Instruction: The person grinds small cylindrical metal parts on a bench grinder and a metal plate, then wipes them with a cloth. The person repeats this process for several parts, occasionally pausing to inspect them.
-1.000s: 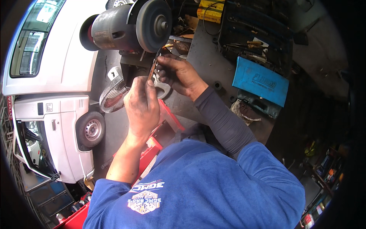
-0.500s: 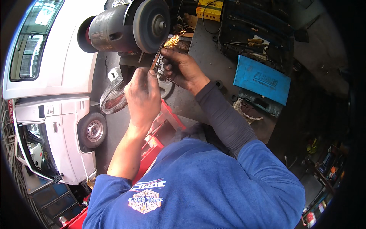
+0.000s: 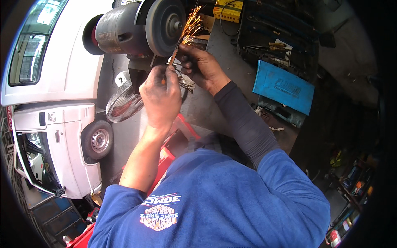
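Two bare hands meet just below the grinding wheel (image 3: 165,25) of a bench grinder (image 3: 132,29). Nearest the viewer is the person's own blue sweatshirt (image 3: 215,202), from which both forearms rise toward the machine; the right one wears a dark sleeve (image 3: 244,120). The left hand (image 3: 161,97) is curled shut, its fingertips pinching the lower end of a thin metal rod (image 3: 173,58). The right hand (image 3: 202,66) closes around the same rod from the other side, fingers bent and pressed together near its upper part. The rod stands steeply, its top end against the rim of the grey wheel, where orange sparks (image 3: 191,25) fan upward. What hangs in thin strands under the right hand is too blurred to name.

Beside the left forearm a red frame (image 3: 182,128) shows, and past it a round wire-guarded fan (image 3: 123,101) on the floor. The grey workbench (image 3: 231,62) runs to the right of the grinder; near its right edge lies a blue case (image 3: 283,87), with hand tools (image 3: 273,47) beyond it and a yellow box (image 3: 227,10) at the far edge. Farther left stands a white truck (image 3: 53,82).
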